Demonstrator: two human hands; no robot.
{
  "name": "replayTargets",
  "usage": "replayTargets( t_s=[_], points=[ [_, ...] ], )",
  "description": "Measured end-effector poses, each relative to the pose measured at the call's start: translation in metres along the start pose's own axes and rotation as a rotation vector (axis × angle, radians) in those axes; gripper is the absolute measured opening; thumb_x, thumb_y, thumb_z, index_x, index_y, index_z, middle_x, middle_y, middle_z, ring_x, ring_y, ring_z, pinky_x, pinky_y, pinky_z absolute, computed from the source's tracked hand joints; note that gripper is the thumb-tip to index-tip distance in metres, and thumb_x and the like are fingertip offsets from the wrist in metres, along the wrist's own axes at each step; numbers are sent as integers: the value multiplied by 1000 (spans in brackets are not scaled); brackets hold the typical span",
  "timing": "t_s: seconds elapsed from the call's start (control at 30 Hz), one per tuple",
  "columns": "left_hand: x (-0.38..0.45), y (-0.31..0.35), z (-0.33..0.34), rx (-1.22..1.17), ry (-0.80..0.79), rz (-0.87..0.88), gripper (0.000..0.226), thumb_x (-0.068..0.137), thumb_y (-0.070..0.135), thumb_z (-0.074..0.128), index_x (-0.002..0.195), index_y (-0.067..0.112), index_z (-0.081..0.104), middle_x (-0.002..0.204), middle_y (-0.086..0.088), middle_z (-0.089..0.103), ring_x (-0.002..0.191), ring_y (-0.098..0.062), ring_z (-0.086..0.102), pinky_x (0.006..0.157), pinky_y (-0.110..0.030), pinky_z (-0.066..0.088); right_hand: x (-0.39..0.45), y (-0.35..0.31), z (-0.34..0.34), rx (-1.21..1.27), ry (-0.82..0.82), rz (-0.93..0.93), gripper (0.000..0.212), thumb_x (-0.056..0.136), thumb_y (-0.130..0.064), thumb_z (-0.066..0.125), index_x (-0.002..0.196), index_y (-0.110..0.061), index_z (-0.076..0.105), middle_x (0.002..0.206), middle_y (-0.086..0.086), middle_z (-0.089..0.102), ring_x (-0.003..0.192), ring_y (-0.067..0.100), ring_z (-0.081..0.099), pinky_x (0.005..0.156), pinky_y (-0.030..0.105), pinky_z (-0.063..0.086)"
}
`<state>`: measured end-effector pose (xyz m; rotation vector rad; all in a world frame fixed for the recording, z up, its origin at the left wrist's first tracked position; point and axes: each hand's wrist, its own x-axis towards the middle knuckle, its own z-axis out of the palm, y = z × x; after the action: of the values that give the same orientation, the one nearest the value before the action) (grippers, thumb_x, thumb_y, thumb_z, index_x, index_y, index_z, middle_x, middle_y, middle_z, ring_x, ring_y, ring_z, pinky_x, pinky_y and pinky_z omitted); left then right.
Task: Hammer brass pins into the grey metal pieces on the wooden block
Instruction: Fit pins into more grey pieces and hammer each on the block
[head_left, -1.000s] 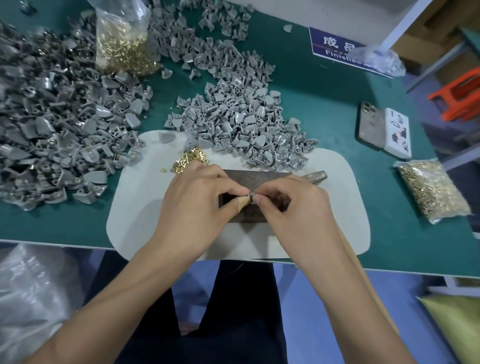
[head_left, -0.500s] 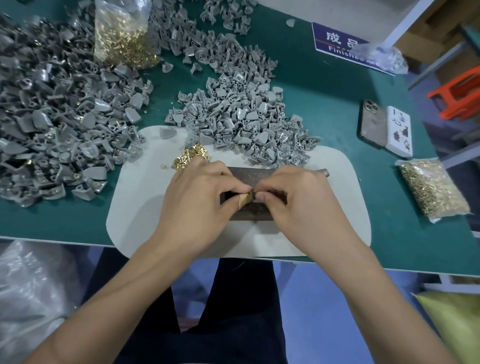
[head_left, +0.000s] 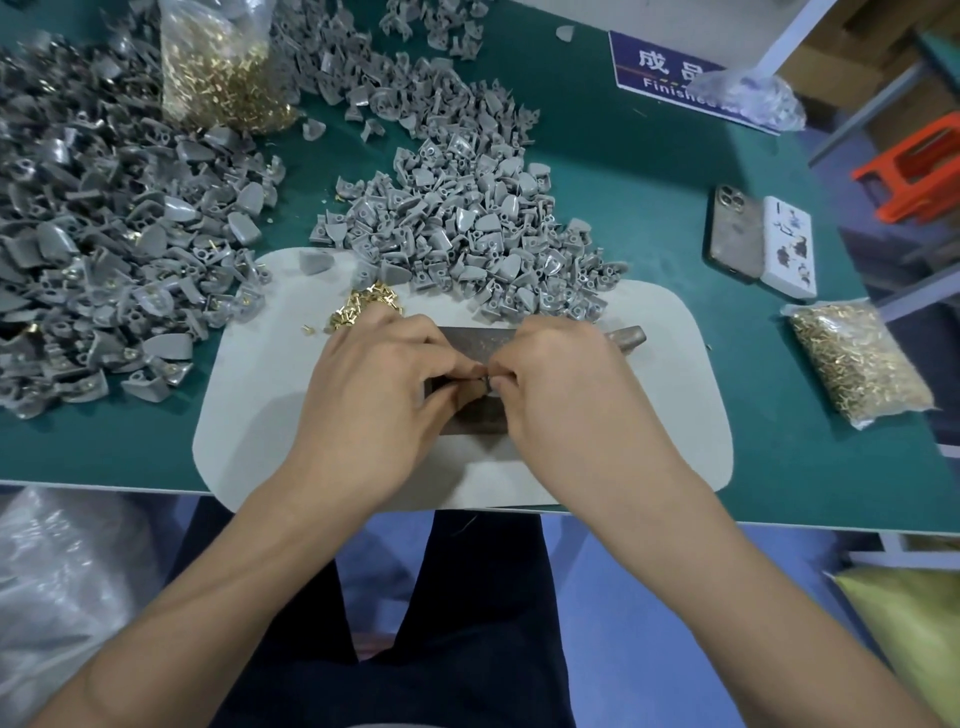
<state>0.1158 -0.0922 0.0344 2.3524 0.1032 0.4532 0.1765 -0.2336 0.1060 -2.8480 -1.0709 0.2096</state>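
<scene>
Both my hands are down at the middle of the frame over the dark wooden block (head_left: 470, 340), which sits on a pale mat (head_left: 260, 415) on the green worktop (head_left: 649, 208). My left hand (head_left: 374, 395) and right hand (head_left: 566, 395) meet fingertip to fingertip, both pinching one small grey metal piece (head_left: 487, 385) just above the block. Loose brass pins (head_left: 363, 309) lie just above my left knuckles, and a heap of grey pieces (head_left: 467, 239) sits higher up, centre frame.
</scene>
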Motion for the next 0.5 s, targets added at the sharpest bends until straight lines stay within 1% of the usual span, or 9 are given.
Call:
replayTargets(
  t_s=[0.03,0.1,0.17,0.2,0.27,0.3,0.37,0.43,0.5],
  points=[
    [0,0,0,2,5,-6,11,81,33,82,91,34,80,84,15,65,85,-22,49,74,-45,45,1,4,0,28,-7,8,14,92,-12,60,91,-17,74,94,3,61,93,25,60,83,38,48],
    [-1,1,1,-3,16,-20,11,80,33,83,91,34,80,83,16,65,85,-21,49,75,-45,45,0,11,2,118,7,16,16,92,-15,63,89,-17,78,89,5,64,88,26,60,81,40,46],
    [-1,1,1,-9,18,-27,12,80,31,83,91,34,80,83,17,64,86,-20,49,76,-46,45,-2,16,6,199,49,11,14,90,-14,67,86,-17,80,81,4,66,82,24,59,79,38,45],
    [-2,1,1,-8,19,-28,12,80,32,82,92,35,80,83,17,64,87,-19,49,76,-46,45,-3,19,8,241,73,14,13,89,-12,69,84,-17,80,77,3,65,79,22,58,77,34,42],
    [-2,2,0,-2,19,-28,12,81,35,80,93,36,79,83,18,64,88,-19,49,76,-45,45,-4,23,10,320,117,37,13,87,-10,73,81,-18,81,71,-1,63,73,13,52,68,21,34],
    [-2,2,0,2,18,-27,12,81,36,79,93,36,80,84,17,64,88,-19,49,76,-46,45,-5,24,11,337,131,49,13,86,-10,74,81,-19,81,70,-3,61,71,10,48,66,18,31],
    [-2,2,-1,0,13,-21,12,81,35,80,93,35,80,83,17,64,88,-19,49,77,-46,45,-5,23,11,335,133,52,13,87,-12,73,82,-21,81,70,-4,59,71,12,49,65,20,30],
    [1,2,-3,-23,-15,-9,11,80,31,82,91,33,80,82,15,65,87,-20,50,75,-45,46,-4,19,10,291,105,53,13,90,-17,70,86,-22,81,75,-3,62,79,20,57,72,30,39],
    [5,1,-5,-7,-42,26,11,79,26,84,88,29,80,81,13,66,86,-22,51,73,-44,47,-3,15,8,197,47,58,16,93,-22,63,90,-22,78,84,1,66,88,25,60,79,36,47]
  ],
)
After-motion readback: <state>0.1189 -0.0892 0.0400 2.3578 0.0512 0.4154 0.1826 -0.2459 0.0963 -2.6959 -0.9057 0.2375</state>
